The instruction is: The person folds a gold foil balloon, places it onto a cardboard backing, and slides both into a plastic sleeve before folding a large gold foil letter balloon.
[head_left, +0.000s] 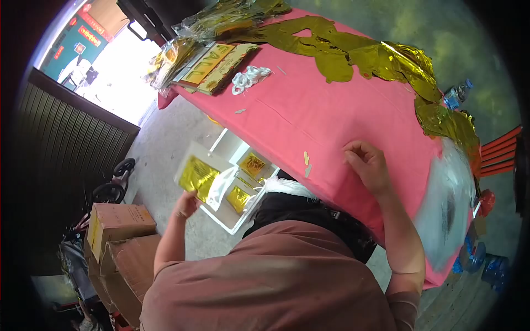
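My left hand grips a clear plastic packet with folded gold foil and a white piece inside, tilted above a white foam box. In that box lie more gold foil packets. My right hand hovers over or rests on the pink tablecloth, fingers loosely curled, thumb apart, with nothing visible in them. To its left lie a small gold piece and a small grey piece. White strands hang at the table edge by my lap.
Gold foil sheets spread along the table's far side. A printed box, white cord and plastic bags sit at the far left. Clear film covers the right end. Cardboard boxes stand on the floor at left.
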Motion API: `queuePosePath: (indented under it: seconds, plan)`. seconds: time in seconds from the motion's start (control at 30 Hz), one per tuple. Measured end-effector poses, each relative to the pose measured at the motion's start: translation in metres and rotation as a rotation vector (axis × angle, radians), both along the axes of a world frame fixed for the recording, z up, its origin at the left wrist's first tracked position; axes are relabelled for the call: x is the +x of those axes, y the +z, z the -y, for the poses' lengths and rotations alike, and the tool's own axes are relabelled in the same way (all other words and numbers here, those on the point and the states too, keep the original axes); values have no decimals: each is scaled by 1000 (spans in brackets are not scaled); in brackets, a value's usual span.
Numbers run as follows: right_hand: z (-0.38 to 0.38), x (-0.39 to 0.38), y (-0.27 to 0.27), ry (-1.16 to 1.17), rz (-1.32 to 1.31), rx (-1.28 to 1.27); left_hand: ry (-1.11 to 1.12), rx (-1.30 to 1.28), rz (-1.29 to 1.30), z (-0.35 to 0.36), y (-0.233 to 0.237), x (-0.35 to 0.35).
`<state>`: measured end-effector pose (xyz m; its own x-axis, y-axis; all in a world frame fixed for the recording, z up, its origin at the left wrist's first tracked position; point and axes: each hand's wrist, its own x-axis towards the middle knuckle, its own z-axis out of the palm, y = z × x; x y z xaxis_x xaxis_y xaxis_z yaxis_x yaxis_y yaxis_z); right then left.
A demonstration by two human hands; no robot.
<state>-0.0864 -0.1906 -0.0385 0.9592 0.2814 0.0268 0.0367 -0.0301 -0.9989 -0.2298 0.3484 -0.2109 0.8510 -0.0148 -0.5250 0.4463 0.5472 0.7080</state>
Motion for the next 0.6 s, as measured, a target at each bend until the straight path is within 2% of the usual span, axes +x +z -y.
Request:
queuePosePath:
  seconds: [0.07, 0.13, 0.2, 0.23, 0.37, 0.47, 0.53, 0.57, 0.6]
  plan:
    - [0, -2, 3, 1, -13, -37, 142, -18, -151, 3, -53, -21]
    - [-1, -1, 4, 15, -23, -79, 165, -54, -317, -1, -112, -29]
    - [-3, -3, 2, -39, -18, -96, 274, 38, -448, 21, -124, -26]
    - [-3, -3, 3, -37, -19, -99, 291, 114, -494, 34, -116, -23]
    - [-4, -5, 9, -45, -30, -129, 280, 93, -546, 24, -142, -21]
    - [-6, -6, 9, -48, -63, -136, 373, 108, -616, 11, -163, -26]
    - [-8, -6, 9, -42, -90, -128, 319, 607, -859, 9, -160, -26]
    - [-8, -7, 9, -48, -69, -138, 451, 652, -897, 18, -165, -21]
    - [-8, -7, 9, -55, -46, -149, 436, 575, -816, 15, -185, -23]
